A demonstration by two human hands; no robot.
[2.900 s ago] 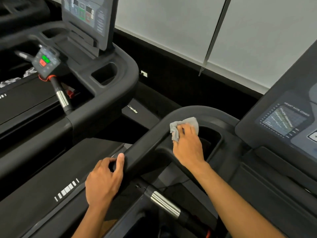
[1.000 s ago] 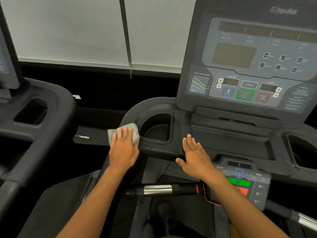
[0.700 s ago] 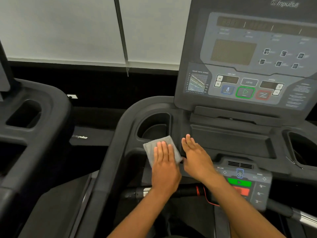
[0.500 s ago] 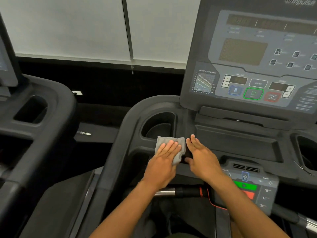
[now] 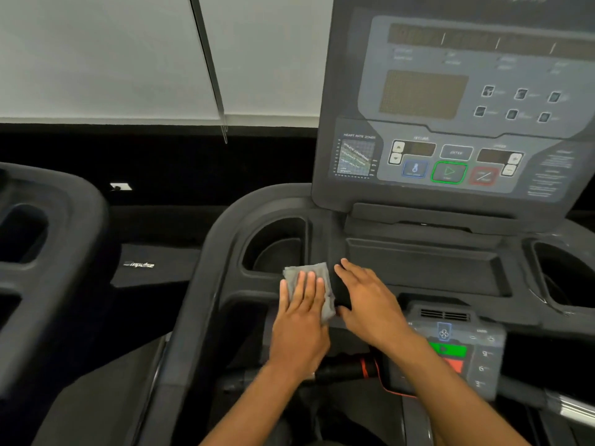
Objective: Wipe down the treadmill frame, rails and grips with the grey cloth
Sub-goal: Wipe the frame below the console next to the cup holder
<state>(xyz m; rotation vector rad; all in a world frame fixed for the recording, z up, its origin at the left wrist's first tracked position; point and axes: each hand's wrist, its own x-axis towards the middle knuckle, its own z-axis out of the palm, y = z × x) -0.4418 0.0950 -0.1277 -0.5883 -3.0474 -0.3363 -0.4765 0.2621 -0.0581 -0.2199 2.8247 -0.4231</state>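
Note:
The grey cloth (image 5: 314, 271) lies flat on the black treadmill frame (image 5: 219, 252), just below the left cup holder (image 5: 277, 246). My left hand (image 5: 301, 323) presses down on the cloth with its fingers straight and close together, covering most of it. My right hand (image 5: 370, 304) rests flat on the frame right beside the cloth, fingers spread, holding nothing. Below my hands runs the black grip bar (image 5: 344, 370) with a red cord around it.
The console panel (image 5: 450, 107) with its buttons rises behind my hands. A small control pad (image 5: 457, 352) with green and red keys sits under my right forearm. A second cup holder (image 5: 560, 275) is at the right. A neighbouring treadmill (image 5: 64, 220) stands at the left.
My left hand slid the cloth from the frame's left corner rightward to the strip below the cup holder, stopping beside my right hand. The right hand stayed almost still.

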